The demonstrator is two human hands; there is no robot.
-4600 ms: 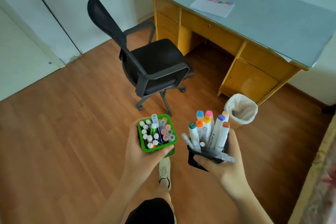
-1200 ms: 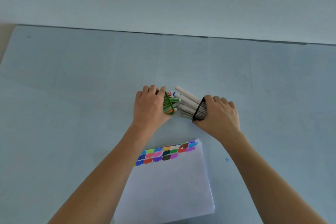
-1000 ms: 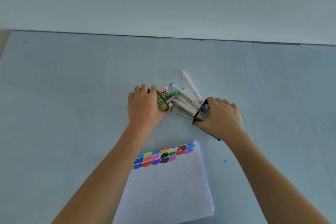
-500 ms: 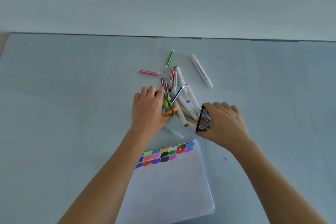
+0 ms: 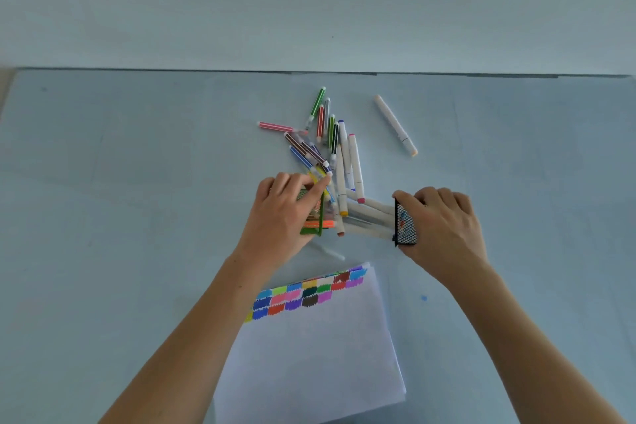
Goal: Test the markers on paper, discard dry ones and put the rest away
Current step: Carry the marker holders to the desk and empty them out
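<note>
Marker holders tipped on the pale blue desk [image 5: 137,182]

Left hand [image 5: 278,217] grips the green square holder [image 5: 315,222], right hand [image 5: 444,227] grips the black mesh holder [image 5: 405,225]; colourful markers [image 5: 330,148] lie scattered beyond them.

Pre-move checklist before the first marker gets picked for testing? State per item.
1. Green square pen holder emptied: not ok, the left hand grips it tipped over and an orange marker lies at its mouth.
2. Black mesh pen holder emptied: not ok, the right hand grips it on its side with white markers reaching into it.
3. A hand free to pick: not ok, both hold holders.
4. White paper stack with colour swatches within reach: ok, it lies on the pale blue desk top near the person.
5. Marker clear of the pile: ok, the white marker with orange tip lies apart.
6. Which markers are dry: cannot tell.
</note>
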